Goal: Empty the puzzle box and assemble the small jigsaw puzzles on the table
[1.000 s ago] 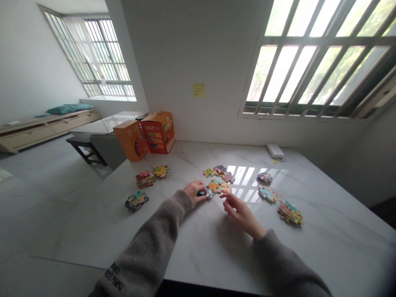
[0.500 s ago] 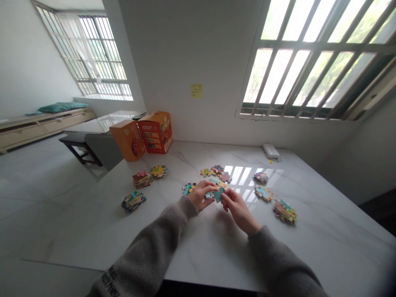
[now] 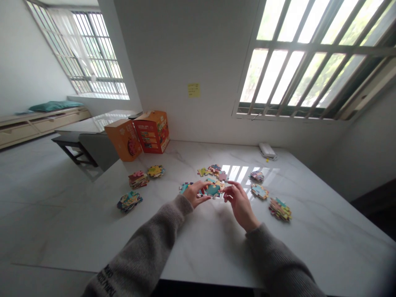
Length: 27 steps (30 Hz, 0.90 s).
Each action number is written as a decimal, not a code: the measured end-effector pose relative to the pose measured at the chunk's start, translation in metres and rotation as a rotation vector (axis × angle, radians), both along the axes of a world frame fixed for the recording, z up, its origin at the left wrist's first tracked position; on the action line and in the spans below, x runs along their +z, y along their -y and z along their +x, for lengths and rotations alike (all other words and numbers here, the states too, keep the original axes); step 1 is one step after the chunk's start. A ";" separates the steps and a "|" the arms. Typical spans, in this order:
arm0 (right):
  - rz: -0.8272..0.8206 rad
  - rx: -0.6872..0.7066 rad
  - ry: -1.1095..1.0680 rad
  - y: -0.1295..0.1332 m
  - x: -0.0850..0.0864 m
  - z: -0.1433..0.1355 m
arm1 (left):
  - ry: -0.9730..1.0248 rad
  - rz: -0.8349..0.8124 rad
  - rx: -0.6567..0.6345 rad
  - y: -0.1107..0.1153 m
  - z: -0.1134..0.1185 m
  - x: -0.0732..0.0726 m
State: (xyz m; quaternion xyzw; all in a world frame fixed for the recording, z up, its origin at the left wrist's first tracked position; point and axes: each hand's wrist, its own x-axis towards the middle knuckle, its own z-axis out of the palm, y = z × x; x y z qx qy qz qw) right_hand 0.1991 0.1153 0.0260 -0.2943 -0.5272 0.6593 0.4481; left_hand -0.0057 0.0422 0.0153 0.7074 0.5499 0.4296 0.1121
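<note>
Joined puzzle pieces (image 3: 213,189) with a teal area lie on the white marbled table between my hands. My left hand (image 3: 197,193) is at their left edge, thumb and fingers apart, with nothing held between them. At their right edge is my right hand (image 3: 239,204), its fingers loosely curled and apart, holding nothing that shows. Part of a blue piece group (image 3: 185,187) shows behind my left hand. Just beyond the joined pieces lie loose pieces (image 3: 214,169), among them a yellow-green one (image 3: 202,171).
Piles of pieces stand on the left (image 3: 130,201), (image 3: 138,180) and on the right (image 3: 280,209), (image 3: 259,191). An orange box (image 3: 153,132) stands open at the back left. A white device (image 3: 267,151) lies at the back right.
The teal piece that both hands held now lies among the joined pieces. My fingers have let go and spread apart. The view has shifted slightly to the right.
</note>
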 end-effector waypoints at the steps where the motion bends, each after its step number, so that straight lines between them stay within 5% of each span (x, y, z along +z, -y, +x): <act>1: 0.000 -0.026 -0.014 -0.003 0.000 0.002 | 0.010 -0.010 -0.007 0.000 -0.001 -0.001; 10: 0.269 0.203 0.173 0.009 -0.001 -0.004 | 0.171 -0.136 -0.110 0.000 0.004 -0.003; 16: 0.227 0.208 0.161 0.016 0.000 -0.004 | 0.599 -0.113 -0.055 -0.002 0.010 -0.005; 27: 0.232 0.179 0.085 0.016 -0.002 -0.004 | 0.899 -0.233 -0.143 -0.002 0.025 -0.001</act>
